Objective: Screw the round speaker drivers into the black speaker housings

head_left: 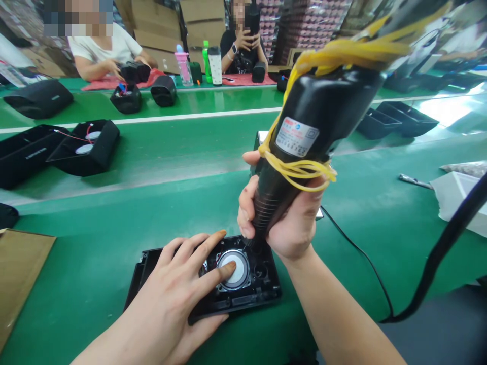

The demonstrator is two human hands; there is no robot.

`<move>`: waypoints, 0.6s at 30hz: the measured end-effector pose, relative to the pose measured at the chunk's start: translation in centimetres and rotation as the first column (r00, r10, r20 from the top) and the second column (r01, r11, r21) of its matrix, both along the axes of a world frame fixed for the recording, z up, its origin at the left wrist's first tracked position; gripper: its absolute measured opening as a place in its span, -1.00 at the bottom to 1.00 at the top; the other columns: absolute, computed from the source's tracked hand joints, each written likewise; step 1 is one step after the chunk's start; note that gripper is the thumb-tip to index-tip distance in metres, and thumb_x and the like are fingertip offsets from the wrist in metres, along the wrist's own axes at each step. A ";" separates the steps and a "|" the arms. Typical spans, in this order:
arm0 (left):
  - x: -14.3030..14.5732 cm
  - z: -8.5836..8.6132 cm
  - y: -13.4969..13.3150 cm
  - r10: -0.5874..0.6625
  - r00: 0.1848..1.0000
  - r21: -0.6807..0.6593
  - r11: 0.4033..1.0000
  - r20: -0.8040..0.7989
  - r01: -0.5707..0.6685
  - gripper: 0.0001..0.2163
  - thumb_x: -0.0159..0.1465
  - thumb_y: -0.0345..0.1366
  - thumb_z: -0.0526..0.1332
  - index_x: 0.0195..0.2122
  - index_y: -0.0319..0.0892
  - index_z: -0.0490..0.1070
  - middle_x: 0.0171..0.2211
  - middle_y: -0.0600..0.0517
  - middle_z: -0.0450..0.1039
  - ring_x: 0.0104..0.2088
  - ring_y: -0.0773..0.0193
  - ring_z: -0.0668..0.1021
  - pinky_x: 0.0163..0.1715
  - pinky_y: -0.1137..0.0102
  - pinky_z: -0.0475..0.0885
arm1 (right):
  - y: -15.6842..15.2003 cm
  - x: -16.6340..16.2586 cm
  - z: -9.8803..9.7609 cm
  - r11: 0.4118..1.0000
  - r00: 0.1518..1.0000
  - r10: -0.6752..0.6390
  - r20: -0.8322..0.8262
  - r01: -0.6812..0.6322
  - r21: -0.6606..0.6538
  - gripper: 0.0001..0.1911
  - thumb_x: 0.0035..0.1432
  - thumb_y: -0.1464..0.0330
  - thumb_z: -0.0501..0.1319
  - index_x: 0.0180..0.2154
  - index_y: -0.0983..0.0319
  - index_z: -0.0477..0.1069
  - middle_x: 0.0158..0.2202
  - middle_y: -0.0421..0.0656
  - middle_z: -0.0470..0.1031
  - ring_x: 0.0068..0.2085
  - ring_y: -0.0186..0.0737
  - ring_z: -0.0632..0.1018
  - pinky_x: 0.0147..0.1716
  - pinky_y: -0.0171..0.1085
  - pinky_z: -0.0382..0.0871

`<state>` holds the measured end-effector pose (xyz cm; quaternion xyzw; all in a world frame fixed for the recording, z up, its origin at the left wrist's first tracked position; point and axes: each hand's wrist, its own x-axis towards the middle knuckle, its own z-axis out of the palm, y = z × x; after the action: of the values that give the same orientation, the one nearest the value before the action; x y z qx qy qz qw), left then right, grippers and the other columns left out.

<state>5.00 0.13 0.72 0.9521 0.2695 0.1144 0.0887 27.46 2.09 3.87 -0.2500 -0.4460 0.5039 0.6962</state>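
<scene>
My right hand (pixel 300 223) is wrapped around a black electric screwdriver (pixel 319 111), which points down with its tip at the corner of a round speaker driver (pixel 239 271). Yellow bands are wound around the tool's body. Below it, a black speaker housing (pixel 254 299) lies on the green table, its inside facing up. My left hand (pixel 182 279) grips this housing, thumb along the near edge and fingers spread across the top. One fingertip rests on the driver's pale centre. A second driver is mostly hidden under the fingers. The screwdriver's exact tip is hard to make out.
A conveyor belt (pixel 190 134) carries open black speaker shells (pixel 87 152). Across it, two people (pixel 106 56) handle black speakers near bottles (pixel 185 68). Cardboard (pixel 23 274) lies at left. A thick black cable (pixel 441 258) and a white plastic bag (pixel 456 197) are at right.
</scene>
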 end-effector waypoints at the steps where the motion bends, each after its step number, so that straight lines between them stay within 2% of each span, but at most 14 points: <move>1: 0.0 0.0 0.0 -0.001 1.000 0.001 1.000 -0.001 0.001 -0.56 0.31 -0.22 0.36 0.22 0.08 0.47 0.50 -0.07 0.18 0.33 -0.23 0.35 0.27 -0.20 0.24 | 0.0 0.0 0.0 1.000 0.999 -0.001 -0.032 0.001 -0.012 -0.37 0.16 -0.34 0.25 -0.31 0.10 0.51 -0.55 -0.33 0.44 -0.68 -0.35 0.40 -0.71 -0.35 0.28; 3: 0.1 0.1 0.0 -0.003 1.000 0.002 1.000 -0.002 0.003 -0.56 0.31 -0.23 0.35 0.23 0.08 0.47 0.49 -0.08 0.19 0.33 -0.22 0.36 0.27 -0.20 0.24 | 0.0 0.0 0.0 1.000 0.997 0.006 -0.076 -0.007 -0.018 -0.36 0.13 -0.31 0.33 -0.08 0.07 0.56 -0.55 -0.31 0.46 -0.69 -0.29 0.40 -0.72 -0.32 0.27; 5: 0.1 0.2 0.0 -0.004 1.000 0.001 1.000 -0.004 0.004 -0.56 0.32 -0.23 0.34 0.23 0.09 0.47 0.49 -0.08 0.19 0.33 -0.21 0.37 0.28 -0.19 0.24 | 0.0 0.0 0.0 1.000 0.997 0.013 -0.081 -0.013 -0.006 -0.29 0.14 -0.32 0.32 0.05 0.05 0.54 -0.55 -0.30 0.46 -0.68 -0.26 0.40 -0.72 -0.30 0.26; 12: 0.0 0.1 0.0 0.009 1.000 -0.014 1.000 -0.020 -0.009 -0.54 0.30 -0.23 0.37 0.23 0.11 0.46 0.51 -0.02 0.15 0.35 -0.21 0.33 0.28 -0.18 0.23 | 0.0 0.0 -0.2 1.000 0.997 0.007 -0.075 -0.008 -0.009 -0.27 0.11 -0.34 0.31 0.06 0.04 0.54 -0.53 -0.31 0.47 -0.69 -0.25 0.39 -0.73 -0.28 0.25; 15: 0.0 0.0 0.0 0.009 1.000 -0.014 1.000 -0.020 -0.009 -0.54 0.31 -0.22 0.37 0.23 0.12 0.46 0.52 -0.02 0.13 0.36 -0.20 0.32 0.29 -0.18 0.22 | 0.1 0.1 -0.3 1.000 0.999 0.013 -0.048 -0.014 -0.009 -0.25 0.09 -0.38 0.29 -0.01 0.07 0.53 -0.53 -0.32 0.46 -0.69 -0.27 0.40 -0.73 -0.29 0.25; 18: 0.1 0.1 0.0 0.006 1.000 -0.010 1.000 -0.011 -0.006 -0.57 0.33 -0.21 0.35 0.23 0.12 0.46 0.52 -0.02 0.13 0.36 -0.18 0.33 0.30 -0.19 0.22 | 0.1 0.1 -0.5 1.000 0.999 0.023 -0.031 -0.024 -0.013 -0.25 0.14 -0.36 0.27 0.04 0.08 0.50 -0.52 -0.33 0.47 -0.67 -0.29 0.41 -0.70 -0.32 0.27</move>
<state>5.10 0.09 0.84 0.9514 0.2736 0.1079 0.0917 27.60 2.16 3.37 -0.2417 -0.4348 0.5188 0.6952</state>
